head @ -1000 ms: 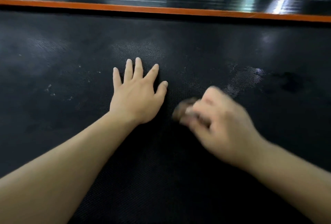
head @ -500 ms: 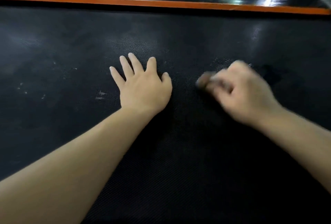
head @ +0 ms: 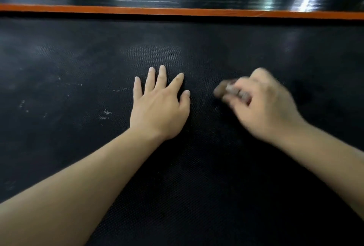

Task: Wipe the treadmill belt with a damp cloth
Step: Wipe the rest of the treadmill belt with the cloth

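Several pale specks [head: 23,106] scattered over the left part of the treadmill belt [head: 59,52], plus a small white scuff [head: 106,113] nearer the middle; judged not yet wiped. Just right of that scuff, left hand [head: 159,108] pressed flat on the belt, fingers straight and spread, holding nothing, apparently bracing. Further right, near it but apart, a small brownish cloth [head: 221,90] bunched against the belt and pinched in the curled fingers of the right hand [head: 264,106]; blurred, so probably mid-stroke. Beyond that hand, a darker patch [head: 307,88] on the belt, possibly damp from wiping, though hard to tell. Looks like early-to-middle progress: centre-right likely covered, with the marked left part and the near stretch under the forearms probably left to do.
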